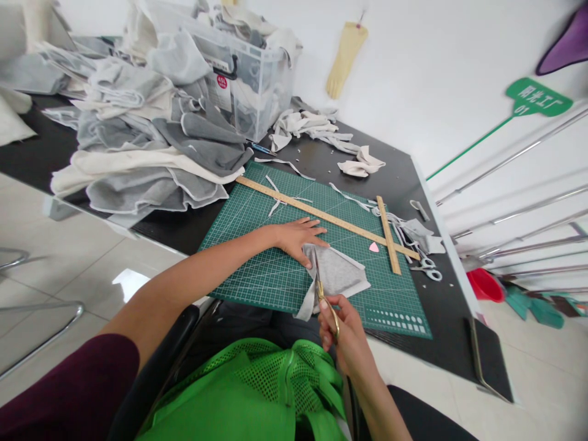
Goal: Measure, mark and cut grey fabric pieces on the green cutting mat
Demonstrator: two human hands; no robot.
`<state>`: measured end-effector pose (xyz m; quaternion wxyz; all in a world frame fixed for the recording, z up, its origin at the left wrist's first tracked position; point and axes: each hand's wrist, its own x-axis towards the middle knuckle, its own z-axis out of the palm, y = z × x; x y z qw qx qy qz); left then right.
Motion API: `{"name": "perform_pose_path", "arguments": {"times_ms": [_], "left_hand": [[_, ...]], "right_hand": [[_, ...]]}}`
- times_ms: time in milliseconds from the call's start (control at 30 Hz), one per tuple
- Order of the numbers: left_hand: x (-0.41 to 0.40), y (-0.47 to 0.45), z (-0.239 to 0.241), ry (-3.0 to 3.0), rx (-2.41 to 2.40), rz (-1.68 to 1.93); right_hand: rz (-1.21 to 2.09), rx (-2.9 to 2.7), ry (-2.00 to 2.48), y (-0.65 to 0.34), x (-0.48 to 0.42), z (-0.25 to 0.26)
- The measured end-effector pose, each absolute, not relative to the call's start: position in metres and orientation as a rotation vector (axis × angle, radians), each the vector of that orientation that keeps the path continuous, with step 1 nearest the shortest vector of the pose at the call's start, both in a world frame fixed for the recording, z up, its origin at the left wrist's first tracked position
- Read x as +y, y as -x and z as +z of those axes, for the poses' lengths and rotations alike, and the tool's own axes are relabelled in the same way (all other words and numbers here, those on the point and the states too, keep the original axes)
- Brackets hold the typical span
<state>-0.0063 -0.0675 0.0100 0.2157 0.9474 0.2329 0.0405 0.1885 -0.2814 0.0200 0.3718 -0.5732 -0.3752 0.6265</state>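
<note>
A grey fabric piece (337, 275) lies on the green cutting mat (257, 257), its near end hanging over the mat's front edge. My left hand (298, 237) rests flat on the mat, fingers stretched, pressing the fabric's left corner. My right hand (344, 331) grips gold-handled scissors (321, 291), whose blades run up into the fabric beside my left thumb.
Two wooden rulers (321, 214) cross on the mat, with a pink chalk (373, 247) beside them. White-handled scissors (429, 269) and fabric strips lie at the right. A big pile of grey and cream cloth (147, 135) and a clear bin (257, 79) stand behind. A green mesh bag (257, 398) is on my lap.
</note>
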Motion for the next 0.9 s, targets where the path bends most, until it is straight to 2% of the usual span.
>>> {"name": "perform_pose_path", "arguments": {"times_ms": [900], "left_hand": [[-0.067, 0.006, 0.009, -2.638, 0.639, 0.116]], "right_hand": [[1.581, -1.005, 1.44, -0.186, -0.293, 0.02]]}}
